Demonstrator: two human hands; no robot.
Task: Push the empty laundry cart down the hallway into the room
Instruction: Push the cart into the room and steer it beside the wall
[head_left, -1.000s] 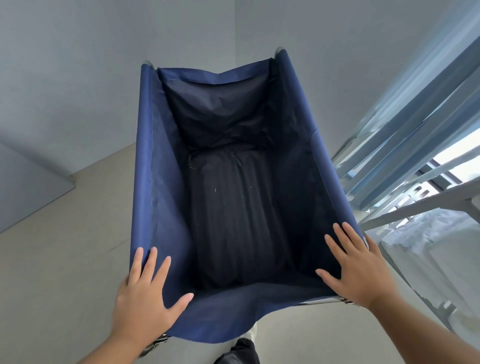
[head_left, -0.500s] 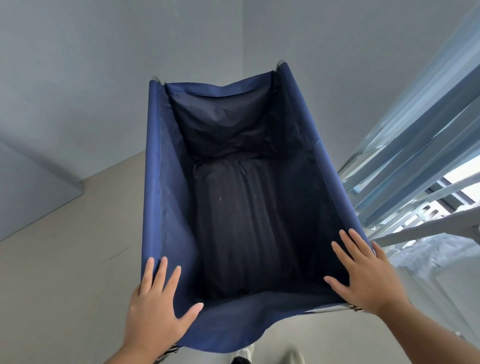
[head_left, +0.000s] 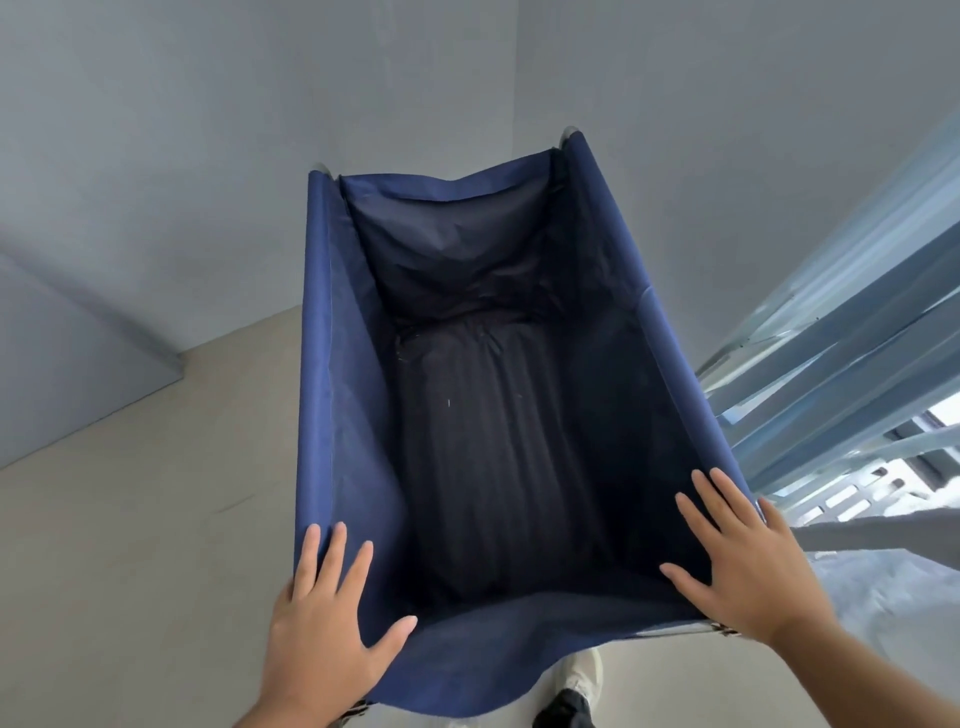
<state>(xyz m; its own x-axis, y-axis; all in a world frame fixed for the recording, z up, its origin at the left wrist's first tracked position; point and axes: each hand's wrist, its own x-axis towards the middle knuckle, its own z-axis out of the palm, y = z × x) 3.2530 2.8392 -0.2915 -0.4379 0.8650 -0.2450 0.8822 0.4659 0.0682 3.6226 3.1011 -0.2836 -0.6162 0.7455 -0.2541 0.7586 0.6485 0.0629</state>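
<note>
— At the near rim, what are the hands doing?
— Both lie flat with fingers straight and spread. The left hand (head_left: 324, 618) presses the near-left corner of the laundry cart (head_left: 332, 415), the right hand (head_left: 748, 566) the near-right corner. Neither curls round anything.
— And the cart?
— It is a deep rectangular bag of navy woven cloth with a dark ribbed bottom. It stands on a smooth beige floor (head_left: 145, 519), with plain grey walls (head_left: 260, 130) beyond.

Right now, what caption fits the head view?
Left hand and right hand press flat on the empty blue laundry cart.
</note>
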